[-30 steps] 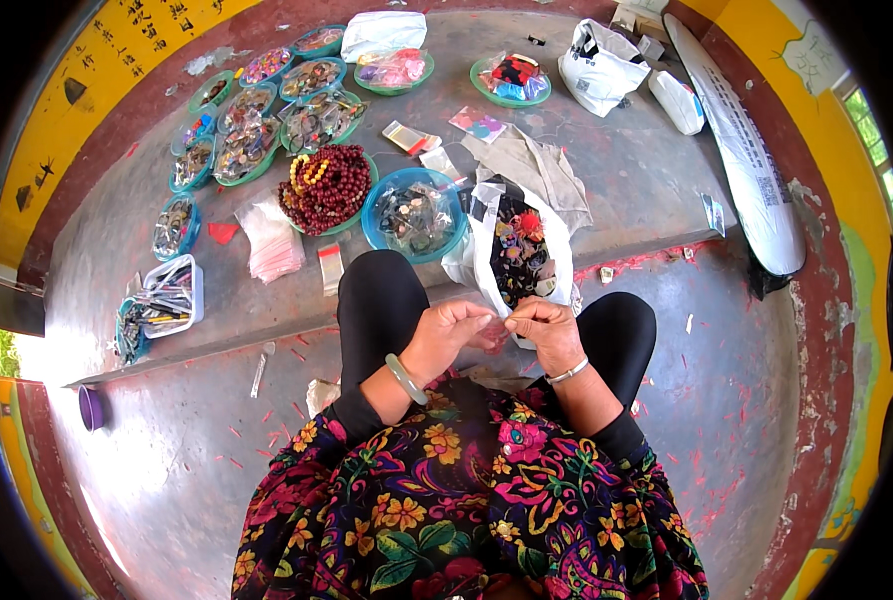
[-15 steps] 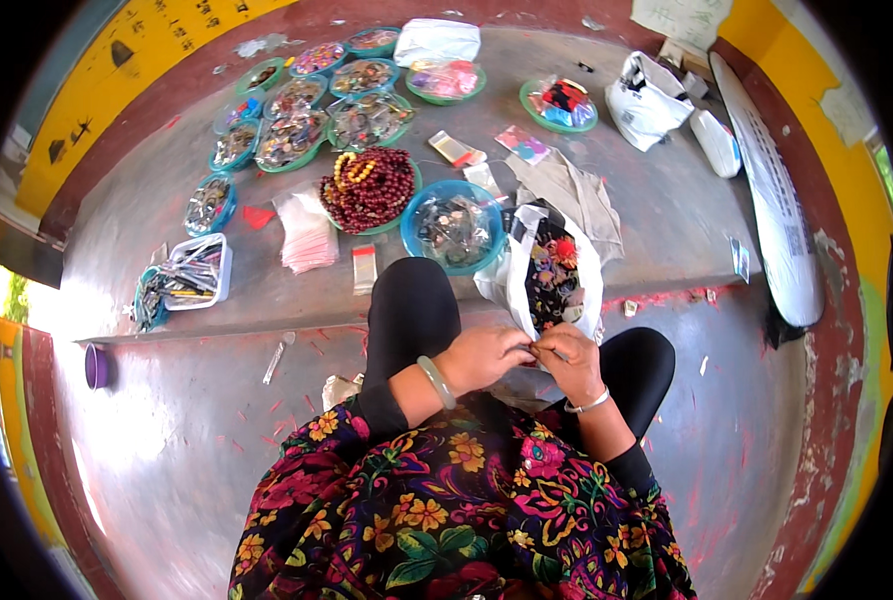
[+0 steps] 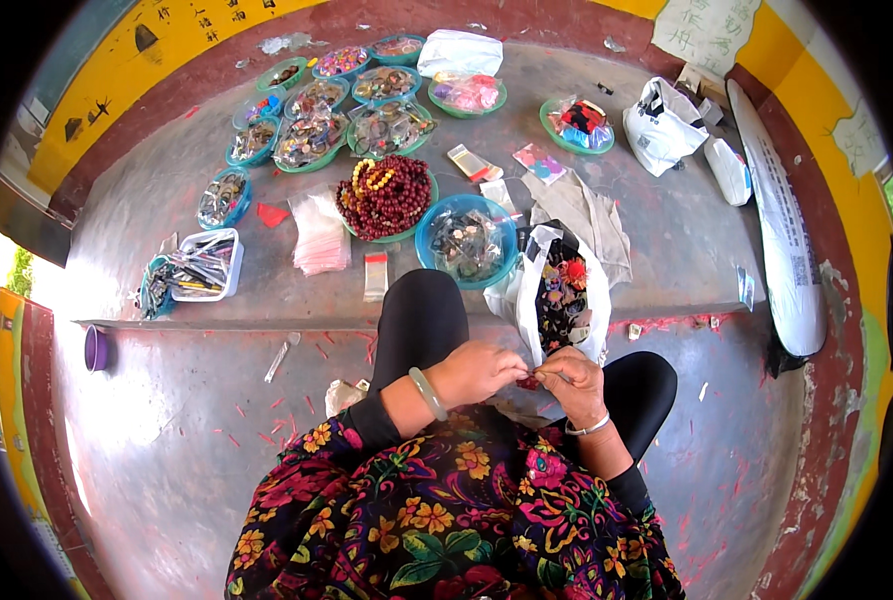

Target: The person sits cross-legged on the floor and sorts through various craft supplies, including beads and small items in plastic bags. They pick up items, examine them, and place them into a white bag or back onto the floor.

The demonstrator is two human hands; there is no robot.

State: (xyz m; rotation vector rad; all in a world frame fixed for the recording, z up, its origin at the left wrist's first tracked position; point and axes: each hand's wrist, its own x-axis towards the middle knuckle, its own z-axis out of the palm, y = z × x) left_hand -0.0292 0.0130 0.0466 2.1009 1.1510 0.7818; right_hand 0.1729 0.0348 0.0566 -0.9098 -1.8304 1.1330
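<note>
"What are the hands doing?"

"The left hand point(image 3: 474, 371) and right hand point(image 3: 574, 386) meet at the fingertips, seemingly pinching a small dark-red piece point(image 3: 533, 380). I can't tell what it is."

"Where is it?"

"Just off the near end of the bag point(image 3: 596, 305)."

"How would you handle it?"

"I'd let one hand steady it while the other makes small moves, gripping lightly at the edges so the fingers don't cover it. A slip could lose it among the dark bits point(image 3: 556, 300) in the bag."

"What's around?"

"The basin point(image 3: 422, 255) stands just left of the bag, the cloth point(image 3: 588, 215) lies just beyond it, and the beads point(image 3: 394, 200) sit farther left."
</note>
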